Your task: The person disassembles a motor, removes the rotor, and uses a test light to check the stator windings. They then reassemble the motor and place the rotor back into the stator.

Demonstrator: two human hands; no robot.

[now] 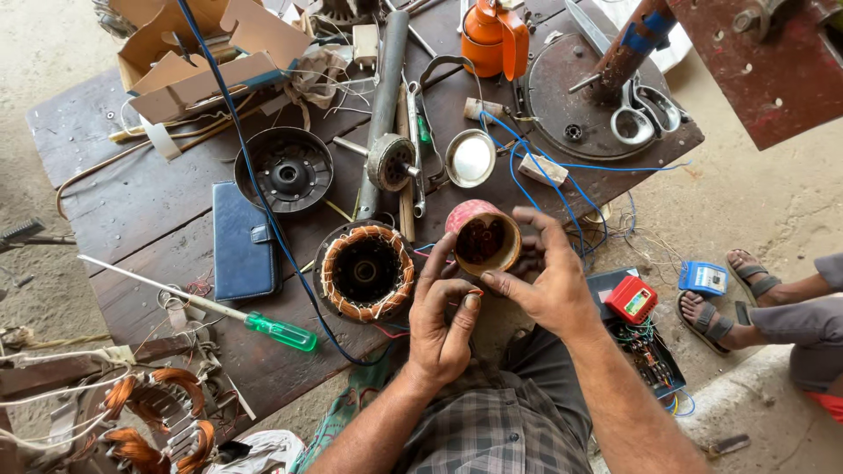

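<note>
Pinching fingers [527, 230] around taped coil spool [482, 237]

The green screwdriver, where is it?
The green screwdriver lies on the table's left side, below the blue wallet, left of the left hand.

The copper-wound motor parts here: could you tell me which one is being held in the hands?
The small pink-wrapped winding, held by the right hand and left hand. The larger stator lies untouched on the table.
</note>
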